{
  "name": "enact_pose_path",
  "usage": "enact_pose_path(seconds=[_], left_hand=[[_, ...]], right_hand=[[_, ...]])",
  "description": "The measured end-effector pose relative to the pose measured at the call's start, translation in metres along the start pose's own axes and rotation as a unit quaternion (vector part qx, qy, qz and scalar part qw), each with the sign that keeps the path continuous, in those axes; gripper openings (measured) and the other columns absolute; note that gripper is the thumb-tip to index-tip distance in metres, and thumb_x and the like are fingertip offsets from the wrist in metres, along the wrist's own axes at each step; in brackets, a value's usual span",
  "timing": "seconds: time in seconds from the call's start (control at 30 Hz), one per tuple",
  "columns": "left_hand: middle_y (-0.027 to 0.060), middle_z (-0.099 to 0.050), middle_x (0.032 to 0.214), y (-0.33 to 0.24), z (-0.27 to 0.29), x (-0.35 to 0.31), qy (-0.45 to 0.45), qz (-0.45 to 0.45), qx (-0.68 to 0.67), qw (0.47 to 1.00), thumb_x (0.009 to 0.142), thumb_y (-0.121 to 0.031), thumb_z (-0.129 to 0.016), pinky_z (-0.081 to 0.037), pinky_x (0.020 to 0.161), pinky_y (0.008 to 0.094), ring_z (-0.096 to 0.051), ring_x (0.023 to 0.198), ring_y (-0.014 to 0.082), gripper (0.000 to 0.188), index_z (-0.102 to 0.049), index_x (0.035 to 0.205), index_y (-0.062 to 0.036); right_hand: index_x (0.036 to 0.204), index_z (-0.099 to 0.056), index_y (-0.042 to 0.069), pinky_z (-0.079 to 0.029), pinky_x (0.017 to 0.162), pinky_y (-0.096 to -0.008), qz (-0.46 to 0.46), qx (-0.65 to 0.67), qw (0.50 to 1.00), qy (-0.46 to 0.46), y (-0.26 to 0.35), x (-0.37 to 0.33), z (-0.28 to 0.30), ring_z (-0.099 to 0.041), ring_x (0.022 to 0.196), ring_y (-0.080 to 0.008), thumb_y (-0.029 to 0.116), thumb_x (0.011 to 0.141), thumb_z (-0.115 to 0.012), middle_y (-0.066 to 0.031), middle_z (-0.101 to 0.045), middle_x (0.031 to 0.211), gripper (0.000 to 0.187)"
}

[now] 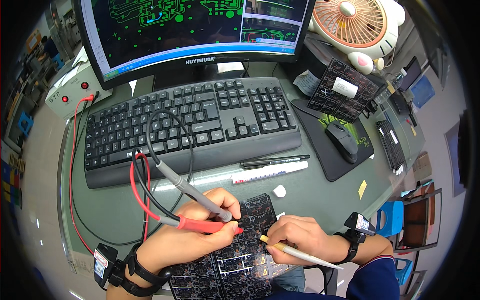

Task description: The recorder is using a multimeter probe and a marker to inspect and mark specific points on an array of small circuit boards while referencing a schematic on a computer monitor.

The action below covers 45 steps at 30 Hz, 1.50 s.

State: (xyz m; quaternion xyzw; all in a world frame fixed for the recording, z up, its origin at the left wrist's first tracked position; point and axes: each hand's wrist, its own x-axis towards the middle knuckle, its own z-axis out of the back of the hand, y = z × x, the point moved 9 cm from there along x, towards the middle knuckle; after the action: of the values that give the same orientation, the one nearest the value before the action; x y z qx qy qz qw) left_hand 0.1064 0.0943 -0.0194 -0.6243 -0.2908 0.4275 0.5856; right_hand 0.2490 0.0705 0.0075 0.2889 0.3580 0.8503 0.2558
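Observation:
My left hand (200,245) is closed around two test probes: a red probe (202,226) and a grey probe (187,189). Their tips point at a black panel of circuit boards (257,206) below; whether both touch it, I cannot tell. Between the fingers of my right hand (300,235) is a slim white tapered tool (309,258) with a yellowish front end. Its thin dark tip is close to the red probe's tip, over the panel. The tool's exact kind is unclear. My hands and forearms hide part of the panel.
Beyond my hands lie a black keyboard (200,145), a marker (270,172), a black pen (277,161) and a white cap (279,191). A mouse (342,142) rests at right, near an upright circuit panel (325,102). Probe leads loop from a white box (75,90) beside the monitor (195,45).

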Motion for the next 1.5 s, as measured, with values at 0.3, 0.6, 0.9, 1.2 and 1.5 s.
enact_pose_path(seconds=[0.3,0.6,0.9,1.2,1.5], left_hand=[[-0.0027,-0.051,0.085,0.0,0.001,-0.002,0.005,-0.002,-0.009,1.0,0.086,-0.014,-0.064,-0.04,0.067,0.0214,-0.046,0.075,0.0036,0.017,-0.053,0.097,-0.0053],[0.0009,-0.058,0.082,0.002,-0.002,0.004,0.01,0.013,-0.008,1.0,0.087,-0.013,-0.06,-0.046,0.068,0.0239,-0.056,0.077,0.0065,0.019,-0.052,0.1,-0.0014],[-0.003,-0.048,0.081,0.006,0.001,0.0,-0.014,-0.003,-0.006,1.0,0.087,-0.013,-0.061,-0.039,0.063,0.022,-0.043,0.072,0.0044,0.021,-0.053,0.102,-0.0015],[-0.0046,-0.044,0.078,0.006,-0.004,0.001,-0.001,0.01,-0.05,0.999,0.085,-0.006,-0.061,-0.037,0.061,0.0191,-0.041,0.07,0.0021,0.02,-0.052,0.103,-0.0023],[-0.0026,-0.051,0.083,0.008,-0.001,0.001,-0.004,0.021,-0.051,0.998,0.086,-0.004,-0.064,-0.043,0.065,0.0189,-0.05,0.074,0.0028,0.02,-0.049,0.1,-0.004]], right_hand=[[0.105,-0.064,0.007,-0.05,0.061,-0.0282,0.053,-0.134,0.99,0.014,0.019,0.006,0.001,-0.065,0.071,-0.0192,0.012,0.079,-0.073,-0.0082,-0.067,0.088,0.028],[0.102,-0.062,0.009,-0.042,0.049,-0.0382,0.022,-0.104,0.994,0.0,0.011,0.075,0.03,-0.06,0.058,-0.0281,0.025,0.082,-0.072,-0.0087,-0.06,0.063,0.027],[0.099,-0.048,0.005,-0.049,0.054,-0.0352,-0.032,0.001,0.999,-0.013,-0.009,0.08,0.018,-0.064,0.061,-0.0268,0.022,0.092,-0.061,-0.0126,-0.06,0.067,0.023],[0.092,-0.048,0.007,-0.04,0.048,-0.0208,-0.259,0.585,0.768,0.032,-0.052,0.047,0.005,-0.054,0.054,-0.0066,0.022,0.091,-0.062,-0.0007,-0.053,0.062,0.021],[0.09,-0.051,0.004,-0.048,0.058,-0.0236,-0.257,0.331,0.906,0.056,-0.046,0.032,0.013,-0.061,0.065,-0.0093,0.015,0.09,-0.062,-0.0021,-0.057,0.072,0.016]])
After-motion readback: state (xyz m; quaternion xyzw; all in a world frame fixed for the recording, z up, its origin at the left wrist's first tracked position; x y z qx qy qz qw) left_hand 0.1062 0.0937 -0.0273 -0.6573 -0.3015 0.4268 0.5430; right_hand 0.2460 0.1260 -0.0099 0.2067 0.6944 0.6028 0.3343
